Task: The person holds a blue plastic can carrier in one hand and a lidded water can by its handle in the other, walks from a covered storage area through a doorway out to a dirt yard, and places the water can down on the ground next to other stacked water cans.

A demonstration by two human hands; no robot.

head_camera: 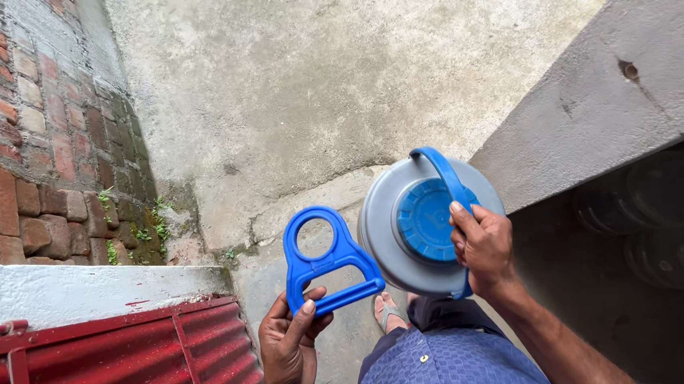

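My right hand (483, 246) grips the blue carry handle (440, 171) of a large grey water jug (383, 235) with a blue cap (424, 218), seen from above and hanging beside my leg. My left hand (291, 345) holds a separate blue plastic bottle handle (325, 259), a ring joined to a grip bar, by its lower bar. The two blue handles sit a short way apart, with the loose one to the left of the jug.
A brick wall (25, 130) rises on the left, with a white ledge (70, 293) and red corrugated metal (146, 355) below it. A grey concrete wall (622, 91) stands on the right with a dark opening (642, 261). Cracked concrete ground (286, 76) lies ahead; my sandalled foot (388, 309) shows below the jug.
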